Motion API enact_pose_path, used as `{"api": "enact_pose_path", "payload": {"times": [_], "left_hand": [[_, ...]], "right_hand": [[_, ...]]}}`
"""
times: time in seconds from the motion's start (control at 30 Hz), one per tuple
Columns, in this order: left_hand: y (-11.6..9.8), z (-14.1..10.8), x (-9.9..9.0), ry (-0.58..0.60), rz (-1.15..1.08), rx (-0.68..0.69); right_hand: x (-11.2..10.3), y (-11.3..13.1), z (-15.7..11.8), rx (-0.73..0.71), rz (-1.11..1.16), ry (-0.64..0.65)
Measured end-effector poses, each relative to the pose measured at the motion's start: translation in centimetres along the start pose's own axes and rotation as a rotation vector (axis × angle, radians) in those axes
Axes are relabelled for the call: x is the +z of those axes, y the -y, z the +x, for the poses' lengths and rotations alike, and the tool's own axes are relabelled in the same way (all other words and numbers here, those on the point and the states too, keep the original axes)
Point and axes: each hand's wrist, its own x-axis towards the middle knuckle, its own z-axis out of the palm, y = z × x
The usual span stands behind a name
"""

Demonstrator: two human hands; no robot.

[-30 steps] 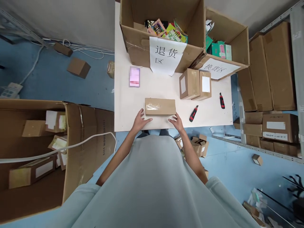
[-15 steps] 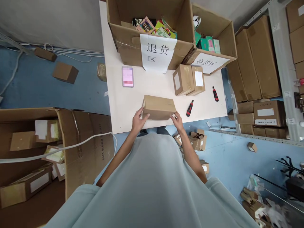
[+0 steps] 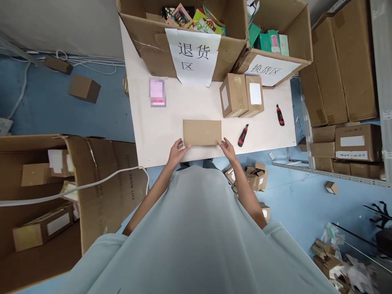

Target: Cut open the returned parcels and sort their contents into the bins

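Observation:
A plain brown cardboard box (image 3: 202, 132) lies on the white table near its front edge, one long face up. My left hand (image 3: 178, 152) is at the box's near left corner, fingers spread and thumb close to the cardboard. At the near right corner is my right hand (image 3: 228, 150), its fingers also apart, the tips at or just off the edge. Neither hand is wrapped round the box. A red and black box cutter (image 3: 243, 135) lies to the right of my right hand.
Two taped boxes (image 3: 233, 96) stand behind the cutter. A second box cutter (image 3: 279, 115) lies further right. Large open cartons with paper signs (image 3: 193, 55) line the table's back. A pink item (image 3: 157, 92) is at left. A big carton (image 3: 105, 196) with parcels stands lower left.
The box has gone from tilted between my hands to lying flat on the table. My fingers have loosened from its ends. The whole view has shifted slightly.

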Motion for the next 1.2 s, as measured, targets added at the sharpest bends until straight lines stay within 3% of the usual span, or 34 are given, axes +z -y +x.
{"api": "enact_pose_path", "payload": {"times": [0.17, 0.43, 0.6, 0.8, 0.93, 1.07, 1.2], "left_hand": [[1.1, -1.6, 0.7, -0.012, -0.012, -0.09], [0.6, -1.3, 2.9, -0.168, 0.005, -0.075], [-0.2, -1.8, 4.4, -0.306, 0.05, -0.005], [-1.6, -3.4, 6.0, -0.407, 0.091, 0.195], [-2.2, -3.0, 7.6, -0.455, 0.086, 0.215], [-2.1, -2.7, 9.3, -0.461, 0.065, 0.121], [-1.9, -3.6, 10.1, -0.505, 0.06, 0.077]], "right_hand": [[-1.7, -1.7, -0.5, 0.002, -0.045, 0.18], [-1.3, -2.8, 1.1, -0.024, -0.111, 0.288], [-3.4, -1.0, 2.0, -0.181, -0.186, 0.291], [-7.1, 3.6, 3.4, -0.41, -0.216, 0.258], [-8.4, 5.0, 5.1, -0.405, -0.226, 0.252], [-9.0, 4.2, 7.0, -0.34, -0.305, 0.311], [-9.2, 3.1, 7.2, -0.31, -0.283, 0.28]]}}
